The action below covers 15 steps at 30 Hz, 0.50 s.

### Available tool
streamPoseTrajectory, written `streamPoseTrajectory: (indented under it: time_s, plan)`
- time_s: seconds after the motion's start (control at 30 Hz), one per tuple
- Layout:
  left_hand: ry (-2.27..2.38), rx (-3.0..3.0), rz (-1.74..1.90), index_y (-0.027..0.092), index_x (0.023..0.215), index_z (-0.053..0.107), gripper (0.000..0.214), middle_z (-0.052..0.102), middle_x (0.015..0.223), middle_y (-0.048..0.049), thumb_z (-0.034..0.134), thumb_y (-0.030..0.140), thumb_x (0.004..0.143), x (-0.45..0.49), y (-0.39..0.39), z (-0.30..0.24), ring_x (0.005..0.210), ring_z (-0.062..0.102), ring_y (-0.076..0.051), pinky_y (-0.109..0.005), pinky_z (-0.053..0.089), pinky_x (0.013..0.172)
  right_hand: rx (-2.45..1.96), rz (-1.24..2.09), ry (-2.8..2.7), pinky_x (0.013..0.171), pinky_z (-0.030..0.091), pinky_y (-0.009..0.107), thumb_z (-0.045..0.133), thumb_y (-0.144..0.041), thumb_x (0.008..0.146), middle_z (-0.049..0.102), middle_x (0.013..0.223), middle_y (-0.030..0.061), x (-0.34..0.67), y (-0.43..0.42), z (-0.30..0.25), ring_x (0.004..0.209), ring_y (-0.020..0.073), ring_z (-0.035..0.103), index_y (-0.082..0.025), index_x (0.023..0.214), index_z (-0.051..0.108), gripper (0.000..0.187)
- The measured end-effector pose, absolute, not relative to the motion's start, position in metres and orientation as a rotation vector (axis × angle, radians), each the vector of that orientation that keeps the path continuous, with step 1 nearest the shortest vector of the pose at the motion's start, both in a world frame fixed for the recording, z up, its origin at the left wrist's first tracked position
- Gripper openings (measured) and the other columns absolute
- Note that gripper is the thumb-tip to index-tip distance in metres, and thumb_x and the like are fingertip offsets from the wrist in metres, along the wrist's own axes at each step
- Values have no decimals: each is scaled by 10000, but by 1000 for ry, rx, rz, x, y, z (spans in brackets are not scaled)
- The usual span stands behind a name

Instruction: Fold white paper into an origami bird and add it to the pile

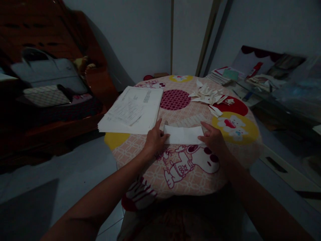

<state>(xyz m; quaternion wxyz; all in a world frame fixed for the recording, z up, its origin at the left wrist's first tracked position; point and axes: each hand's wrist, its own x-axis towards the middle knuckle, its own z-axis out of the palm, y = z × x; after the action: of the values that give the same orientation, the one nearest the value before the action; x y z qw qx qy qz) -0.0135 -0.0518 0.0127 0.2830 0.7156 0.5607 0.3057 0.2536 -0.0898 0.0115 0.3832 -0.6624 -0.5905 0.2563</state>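
Note:
A folded white sheet of paper [184, 135] lies crosswise near the middle of the round table, with a faint crease down its centre. My left hand [156, 136] grips its left end between thumb and fingers, the index finger pointing forward. At the opposite end my right hand [212, 135] pinches the paper's right edge, thumb on top. Just beyond the sheet is a pale strip with faint marks [192, 119], partly hidden behind it. To the left of my left hand sits a stack of printed papers [132, 108] with smaller slips on top.
A patterned tablecloth [150, 170] covers the table. Torn or folded paper pieces [208, 93] are heaped at the back right. A wooden bench [92, 83] on the left holds a light bag [50, 75] and a quilted purse [47, 95]. A cluttered glass table [260, 97] stands right.

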Motion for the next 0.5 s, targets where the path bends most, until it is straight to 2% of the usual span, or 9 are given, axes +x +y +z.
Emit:
streamPoseTrajectory:
  time_s: [0.03,0.1,0.2,0.5]
  plan:
    - [1512,1936,813,88,1516,338,820,624,632,23,662,209,772,-13,-53,12,643,599,-179,-311,471,716,-1694,611,-1537,487,346,267,669,-251,629,430,450,-90,253,-91,13,459,123,401,-112,1266,671,651]
    - [1519,1984,818,129,1515,351,808,637,660,19,655,190,769,-13,-55,10,641,595,-173,-306,469,717,-1711,539,-1587,515,363,281,652,-255,638,464,470,-63,251,-93,14,477,125,430,-136,1069,771,462]
    - [1511,2061,816,162,1509,368,789,653,690,12,644,182,770,-14,-56,5,637,590,-169,-305,472,720,-1758,508,-1609,534,380,293,651,-265,635,537,499,-24,249,-95,14,485,127,473,-151,824,805,270]
    - [1491,2097,844,146,1504,379,782,655,682,-5,650,194,771,-15,-53,-3,636,595,-185,-341,493,737,-1791,545,-1559,516,389,289,651,-263,628,570,480,-12,247,-99,15,467,129,503,-164,761,803,225]
